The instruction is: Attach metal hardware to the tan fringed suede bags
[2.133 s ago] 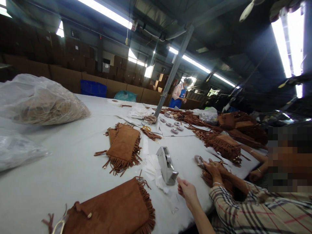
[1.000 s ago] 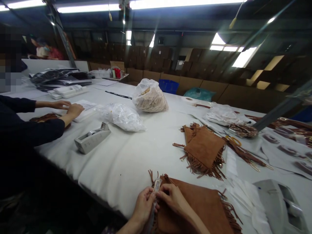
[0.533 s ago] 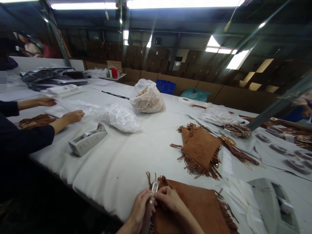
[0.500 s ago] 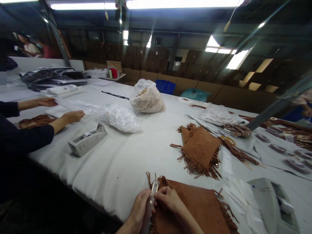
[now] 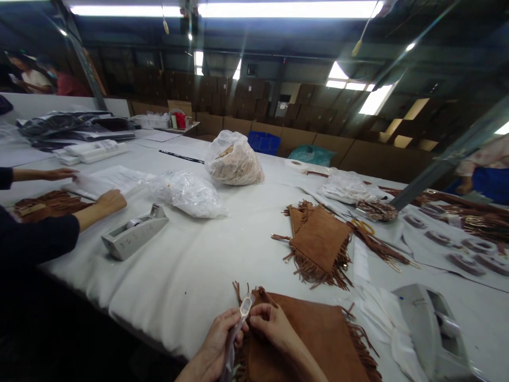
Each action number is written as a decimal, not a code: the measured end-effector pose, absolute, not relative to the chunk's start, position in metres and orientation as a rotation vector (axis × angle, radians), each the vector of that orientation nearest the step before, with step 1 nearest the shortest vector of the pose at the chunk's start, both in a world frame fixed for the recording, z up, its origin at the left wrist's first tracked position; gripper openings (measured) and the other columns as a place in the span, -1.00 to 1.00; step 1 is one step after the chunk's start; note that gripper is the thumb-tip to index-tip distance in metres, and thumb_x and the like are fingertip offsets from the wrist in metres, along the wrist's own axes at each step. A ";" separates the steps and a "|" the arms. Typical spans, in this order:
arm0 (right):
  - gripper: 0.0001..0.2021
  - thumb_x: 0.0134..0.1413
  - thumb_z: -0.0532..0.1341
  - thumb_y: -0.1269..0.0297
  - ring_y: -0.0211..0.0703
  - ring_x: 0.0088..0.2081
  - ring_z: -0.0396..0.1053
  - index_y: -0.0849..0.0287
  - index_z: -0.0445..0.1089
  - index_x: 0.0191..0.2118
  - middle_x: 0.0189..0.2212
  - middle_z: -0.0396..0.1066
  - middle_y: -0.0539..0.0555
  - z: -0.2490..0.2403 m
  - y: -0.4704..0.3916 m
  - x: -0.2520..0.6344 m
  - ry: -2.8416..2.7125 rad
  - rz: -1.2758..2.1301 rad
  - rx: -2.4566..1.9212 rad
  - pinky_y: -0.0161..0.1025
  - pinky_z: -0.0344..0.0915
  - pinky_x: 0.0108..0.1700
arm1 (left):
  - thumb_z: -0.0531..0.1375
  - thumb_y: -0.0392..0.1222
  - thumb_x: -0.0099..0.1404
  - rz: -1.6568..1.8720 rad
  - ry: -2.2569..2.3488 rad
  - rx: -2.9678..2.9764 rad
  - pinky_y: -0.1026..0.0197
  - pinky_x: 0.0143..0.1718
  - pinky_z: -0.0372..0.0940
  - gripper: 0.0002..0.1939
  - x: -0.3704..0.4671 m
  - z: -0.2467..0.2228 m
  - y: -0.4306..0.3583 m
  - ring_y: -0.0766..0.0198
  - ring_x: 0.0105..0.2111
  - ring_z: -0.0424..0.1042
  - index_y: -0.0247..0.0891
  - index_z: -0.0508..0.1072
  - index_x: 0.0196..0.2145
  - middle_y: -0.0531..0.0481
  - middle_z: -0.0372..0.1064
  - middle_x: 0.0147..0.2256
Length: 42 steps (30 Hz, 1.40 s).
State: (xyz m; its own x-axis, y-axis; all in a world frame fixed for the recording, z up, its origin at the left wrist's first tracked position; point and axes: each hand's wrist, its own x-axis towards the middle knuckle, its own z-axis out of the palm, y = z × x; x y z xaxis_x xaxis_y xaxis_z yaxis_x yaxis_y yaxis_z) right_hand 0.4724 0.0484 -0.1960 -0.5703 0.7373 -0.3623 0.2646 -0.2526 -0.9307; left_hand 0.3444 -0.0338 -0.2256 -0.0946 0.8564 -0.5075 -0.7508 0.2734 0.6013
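Low in the head view, my left hand [image 5: 218, 342] is closed around a narrow strap [image 5: 229, 347] that looks wrapped in a pale film. An oval gold-rimmed metal fitting [image 5: 246, 306] sits at the strap's upper end, above my left thumb. Right beside that fitting my right hand [image 5: 274, 326] is pinched, thumb against forefinger; what lies between the fingertips is too small to make out. Under both hands lies a brown suede fringed bag [image 5: 310, 339], its fringe hanging out at the sides.
More fringed brown suede pieces [image 5: 321, 236] lie ahead, near yellow-handled scissors [image 5: 363, 227]. Grey tape dispensers stand at right [image 5: 431, 329] and left [image 5: 135, 233]. Filled plastic bags [image 5: 234, 162] sit mid-table. A co-worker's hands [image 5: 109, 202] handle white sheets at left.
My hands and the strap have shifted slightly left in view, the fitting tilting a little. My right fingertips have moved from the fitting's lower end to its right side. The co-worker's sheet now lies flatter.
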 end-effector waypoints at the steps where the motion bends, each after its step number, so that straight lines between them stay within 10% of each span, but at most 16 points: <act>1: -0.89 -0.27 0.23 0.37 -0.37 -0.63 0.16 0.24 0.39 -0.47 -0.67 0.32 -0.07 -0.198 0.046 0.471 -1.653 1.846 -1.237 -0.41 0.02 -0.57 | 0.31 -0.08 -0.03 1.356 0.956 0.132 0.45 -0.70 0.00 -0.65 0.346 -0.226 -0.034 0.52 -0.73 0.14 -0.36 0.41 -0.32 0.07 0.32 -0.60; 10: -0.84 -0.16 0.13 0.29 -0.20 -0.56 0.33 0.25 0.42 -0.49 -0.59 0.43 0.07 -0.211 0.029 0.461 -1.703 1.362 -1.411 -0.35 0.16 -0.54 | 0.34 0.10 -0.09 1.507 1.106 0.216 0.42 -0.71 -0.02 -0.57 0.351 -0.222 -0.035 0.52 -0.75 0.09 -0.36 0.40 -0.48 0.07 0.30 -0.64; 28: -0.41 -0.42 0.46 0.19 -0.37 -0.64 0.18 0.16 0.26 -0.17 -0.63 0.32 -0.12 -0.219 0.007 0.440 -0.686 1.960 -1.070 -0.42 0.12 -0.58 | 0.09 0.15 0.19 1.347 1.555 0.728 0.38 -0.73 -0.01 -0.45 0.345 -0.224 -0.034 0.40 -0.77 0.15 -0.26 0.06 -0.03 0.12 0.33 -0.62; 36: -0.36 -0.45 0.47 0.22 -0.28 -0.57 0.30 0.15 0.21 -0.15 -0.56 0.40 -0.07 -0.228 0.012 0.446 -0.686 1.947 -1.036 -0.37 0.17 -0.50 | 0.33 -0.05 -0.03 1.421 1.137 0.420 0.29 -0.40 0.22 -0.62 0.346 -0.218 -0.032 0.28 -0.48 0.36 -0.38 0.50 -0.31 -0.06 0.44 -0.48; 42: -0.40 -0.44 0.45 0.23 -0.31 -0.61 0.26 0.15 0.21 -0.18 -0.64 0.35 -0.13 -0.231 0.011 0.439 -0.720 1.800 -1.112 -0.39 0.14 -0.52 | 0.28 -0.11 0.06 1.483 1.731 0.779 0.21 -0.31 0.24 -0.85 0.344 -0.220 -0.034 0.15 -0.41 0.38 -0.25 0.56 -0.50 -0.09 0.44 -0.48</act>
